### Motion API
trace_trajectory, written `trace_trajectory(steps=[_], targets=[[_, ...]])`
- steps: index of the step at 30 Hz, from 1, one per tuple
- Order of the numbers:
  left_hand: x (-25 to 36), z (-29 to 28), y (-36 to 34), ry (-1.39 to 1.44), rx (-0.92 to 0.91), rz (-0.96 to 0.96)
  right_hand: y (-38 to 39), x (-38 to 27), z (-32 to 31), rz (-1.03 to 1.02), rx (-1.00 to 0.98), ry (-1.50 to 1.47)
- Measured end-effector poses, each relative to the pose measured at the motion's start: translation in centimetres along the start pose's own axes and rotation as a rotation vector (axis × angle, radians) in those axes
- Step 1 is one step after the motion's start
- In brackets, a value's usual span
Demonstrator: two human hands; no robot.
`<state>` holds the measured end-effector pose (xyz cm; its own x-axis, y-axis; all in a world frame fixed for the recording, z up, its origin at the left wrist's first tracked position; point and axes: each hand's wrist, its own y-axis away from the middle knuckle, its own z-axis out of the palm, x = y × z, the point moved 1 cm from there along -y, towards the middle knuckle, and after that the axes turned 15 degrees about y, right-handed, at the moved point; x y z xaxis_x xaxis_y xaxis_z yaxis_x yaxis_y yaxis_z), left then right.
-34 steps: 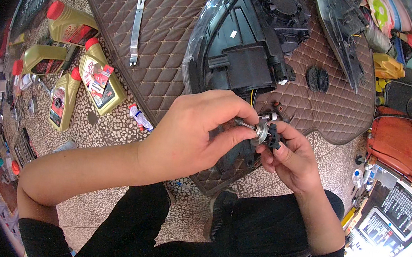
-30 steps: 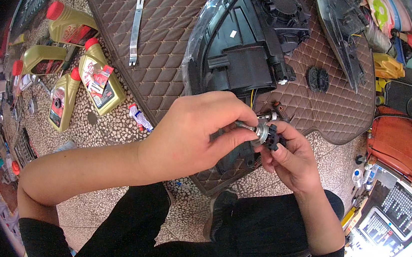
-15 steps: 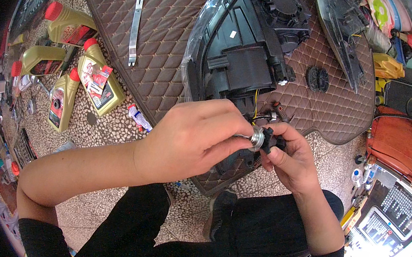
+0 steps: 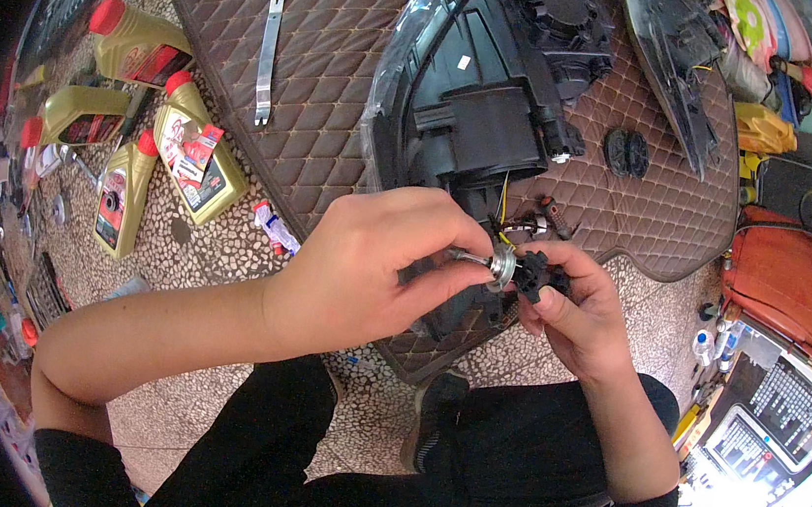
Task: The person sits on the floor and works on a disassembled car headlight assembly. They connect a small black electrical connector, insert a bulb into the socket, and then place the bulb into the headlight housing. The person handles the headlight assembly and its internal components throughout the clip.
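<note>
In front of the headlight housing (image 4: 478,137), my left hand (image 4: 375,265) pinches a headlight bulb (image 4: 502,267) between thumb and fingertips, round its glass end. The bulb has a silvery metal collar, which faces right. My right hand (image 4: 579,306) closes on a black plastic connector (image 4: 531,273) between thumb and index finger. Connector and collar sit end to end with a very narrow space; whether they touch I cannot tell. Yellow wires (image 4: 504,209) hang from the housing just behind the bulb. Part of the connector lies hidden behind my right thumb.
A brown quilted mat (image 4: 317,66) lies under the housing. On it are a metal pry tool (image 4: 268,61), a black round cap (image 4: 625,153) and a clear lens part (image 4: 672,74). Several gold bottles (image 4: 199,167) with red caps stand or lie left. An orange-red case (image 4: 784,278) is at right.
My left hand has drawn the bulb slightly left, so more of its collar and of the connector's face shows. My right hand has barely moved.
</note>
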<state>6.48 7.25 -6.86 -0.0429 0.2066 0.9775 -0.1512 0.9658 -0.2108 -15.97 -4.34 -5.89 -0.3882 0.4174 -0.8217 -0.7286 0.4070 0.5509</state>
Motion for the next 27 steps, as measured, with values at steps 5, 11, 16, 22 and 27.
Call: trace_trajectory(steps=[5, 11, 16, 22, 27], targets=[[0.10, 0.22, -0.21, 0.031, 0.031, 0.048, 0.13, 0.04, 0.15, 0.000, -0.007, -0.044], [0.24, 0.41, -0.21, 0.013, 0.010, 0.086, 0.27, -0.06, 0.30, 0.004, 0.012, -0.008], [0.31, 0.33, -0.26, -0.004, -0.022, 0.114, 0.26, -0.13, 0.37, 0.006, 0.026, 0.047], [0.48, 0.41, -0.12, 0.003, -0.009, 0.098, 0.28, -0.27, 0.40, 0.016, 0.052, 0.104], [0.18, 0.49, -0.13, 0.005, -0.011, 0.104, 0.22, -0.45, 0.71, -0.042, 0.126, 0.250]])
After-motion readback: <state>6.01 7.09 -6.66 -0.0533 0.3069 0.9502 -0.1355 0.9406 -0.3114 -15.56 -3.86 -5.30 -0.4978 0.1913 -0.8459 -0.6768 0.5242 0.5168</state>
